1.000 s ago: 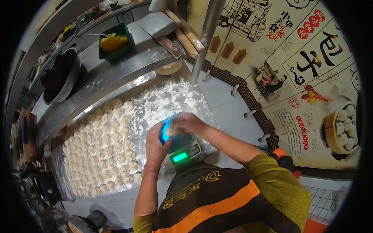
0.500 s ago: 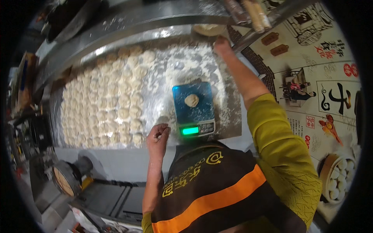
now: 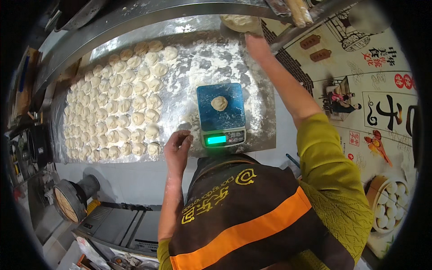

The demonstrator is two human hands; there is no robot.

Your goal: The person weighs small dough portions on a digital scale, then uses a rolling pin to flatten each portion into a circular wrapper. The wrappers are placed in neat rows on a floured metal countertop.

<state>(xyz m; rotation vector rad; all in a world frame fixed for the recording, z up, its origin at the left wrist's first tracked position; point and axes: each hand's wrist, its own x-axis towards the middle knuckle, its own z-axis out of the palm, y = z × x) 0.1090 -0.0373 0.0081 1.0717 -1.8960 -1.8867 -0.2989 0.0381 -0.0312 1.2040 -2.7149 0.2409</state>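
Reaching up with the right hand (image 3: 257,45) to the dough lump (image 3: 240,21) at top centre, fingers touching it, grip unclear. Resting the left hand (image 3: 177,146), loosely curled, beside the scale (image 3: 221,114) holding a dough ball (image 3: 219,103) mid-frame on the floury worktop (image 3: 189,72).

The dough mass (image 3: 240,21) is half hidden behind rolling pins (image 3: 297,10).

1 head-worn fisheye view looks steeply down from close above onto the floured tabletop (image 3: 180,81), the scale (image 3: 221,114) and the person's apron (image 3: 243,216).
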